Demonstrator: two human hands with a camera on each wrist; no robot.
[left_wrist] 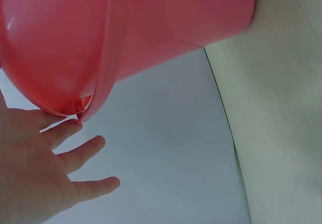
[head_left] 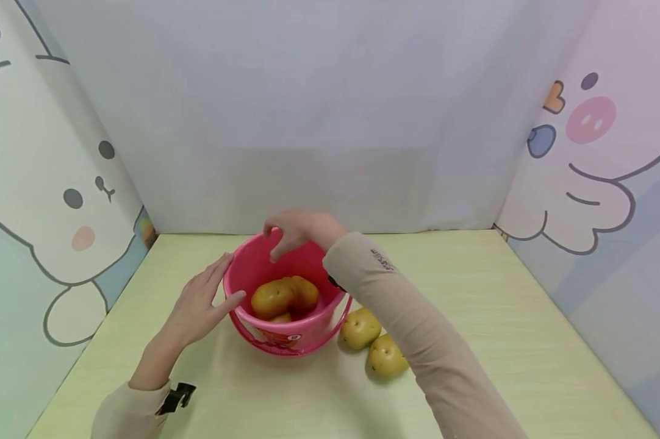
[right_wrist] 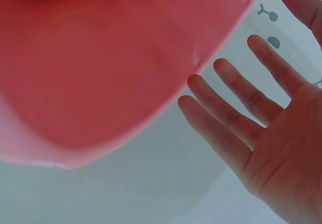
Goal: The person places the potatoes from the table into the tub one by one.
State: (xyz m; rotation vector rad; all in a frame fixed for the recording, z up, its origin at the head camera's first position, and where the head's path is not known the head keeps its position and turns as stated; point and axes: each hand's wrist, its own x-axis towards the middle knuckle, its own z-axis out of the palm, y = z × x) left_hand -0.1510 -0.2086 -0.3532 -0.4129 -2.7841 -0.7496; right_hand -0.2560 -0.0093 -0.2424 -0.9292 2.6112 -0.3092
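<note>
A pink bucket (head_left: 249,261) stands on the table with its mouth tilted toward the head camera. Several potatoes (head_left: 273,297) lie at its bottom. My left hand (head_left: 198,308) rests on the bucket's left rim, its fingers stretched out and the thumb over the near edge. In the left wrist view, fingertips touch the rim beside the handle (left_wrist: 114,38) joint. Above the bucket's far side is my right hand (head_left: 302,230), holding nothing. The right wrist view shows its fingers (right_wrist: 209,126) spread apart, right by the rim.
Two potatoes, one nearer the bucket (head_left: 360,329) and one closer to me (head_left: 387,356), lie on the table (head_left: 473,317) under the right forearm. The handle hangs down at the bucket's front. A pale curtain (head_left: 330,122) stands behind, with cartoon-printed panels on both sides.
</note>
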